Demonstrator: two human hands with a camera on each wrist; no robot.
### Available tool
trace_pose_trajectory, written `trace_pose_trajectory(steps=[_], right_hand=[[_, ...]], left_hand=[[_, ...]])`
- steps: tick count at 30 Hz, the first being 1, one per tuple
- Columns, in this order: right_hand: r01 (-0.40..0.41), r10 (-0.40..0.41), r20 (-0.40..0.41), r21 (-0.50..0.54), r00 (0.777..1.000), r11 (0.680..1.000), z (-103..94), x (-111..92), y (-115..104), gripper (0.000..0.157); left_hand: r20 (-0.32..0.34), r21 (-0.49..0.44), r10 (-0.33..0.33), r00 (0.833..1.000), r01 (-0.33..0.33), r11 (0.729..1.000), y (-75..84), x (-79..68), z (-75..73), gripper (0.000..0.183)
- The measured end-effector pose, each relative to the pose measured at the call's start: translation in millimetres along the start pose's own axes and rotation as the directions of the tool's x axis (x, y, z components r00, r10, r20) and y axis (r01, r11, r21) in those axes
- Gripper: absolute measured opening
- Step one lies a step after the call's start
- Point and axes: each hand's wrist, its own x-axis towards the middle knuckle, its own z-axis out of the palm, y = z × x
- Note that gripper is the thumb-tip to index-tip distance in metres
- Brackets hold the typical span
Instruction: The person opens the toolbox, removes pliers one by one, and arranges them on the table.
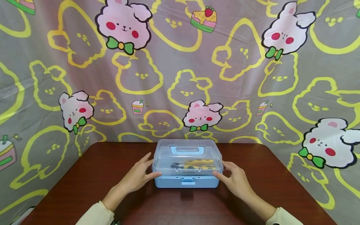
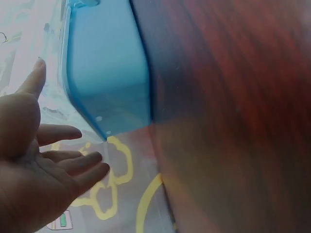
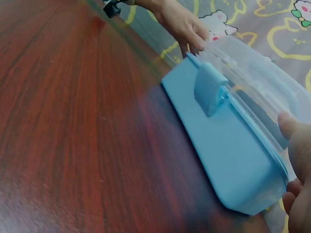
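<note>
A light-blue plastic box with a clear lid stands on the table, its front facing me. The lid carries a blue handle, and yellow and dark items show through it. At the front, the blue latch sticks outward. My left hand is at the box's left side, fingers loosely spread, with the thumb at the lid's front edge. Opposite it, my right hand flanks the right side, its thumb on the lid's front corner and its other fingers partly hidden.
The dark reddish-brown wooden table reaches back to a grey cloth printed with rabbit heads and yellow outlines. This cloth hangs behind the table and along both sides.
</note>
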Motion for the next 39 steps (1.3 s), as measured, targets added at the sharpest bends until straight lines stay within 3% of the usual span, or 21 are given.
trace_pose_trajectory(steps=[4,9,14,18,24,27,32,39], right_hand=[[0.060,-0.059,-0.038,0.028,0.998,0.998,-4.3,1,4,0.052],[0.106,-0.099,-0.074,0.105,0.992,0.989,-8.5,3,12,0.038],[0.104,-0.090,-0.081,0.193,0.993,0.976,-12.1,11,17,0.035],[0.092,-0.077,-0.072,0.235,0.994,0.968,-14.6,22,14,0.033],[0.093,-0.078,-0.066,0.270,0.995,0.958,-17.8,34,9,0.023],[0.101,-0.090,-0.053,0.286,0.995,0.953,-17.7,38,20,0.019],[0.111,-0.103,-0.042,0.261,0.994,0.959,-23.8,44,20,0.017],[0.116,-0.113,-0.026,0.210,0.993,0.971,-30.4,56,15,0.011]], left_hand=[[-0.051,-0.016,0.088,0.995,-0.089,0.996,-2.0,1.9,-4.5,0.073],[-0.134,-0.105,0.152,0.979,-0.166,0.980,-12.3,7.4,-8.3,0.046],[-0.228,-0.240,0.130,0.965,-0.185,0.953,-20.9,12.9,-11.4,0.025],[-0.289,-0.347,0.099,0.952,-0.201,0.916,-23.5,18.9,-12.6,0.019],[-0.312,-0.399,0.082,0.946,-0.209,0.893,-18.6,25.0,-14.5,0.027],[-0.321,-0.411,0.102,0.942,-0.236,0.880,-22.8,28.1,-11.7,0.026],[-0.331,-0.421,0.126,0.935,-0.266,0.867,-19.5,32.9,-14.4,0.021],[-0.323,-0.368,0.152,0.934,-0.272,0.889,-13.7,37.6,-20.3,0.016]])
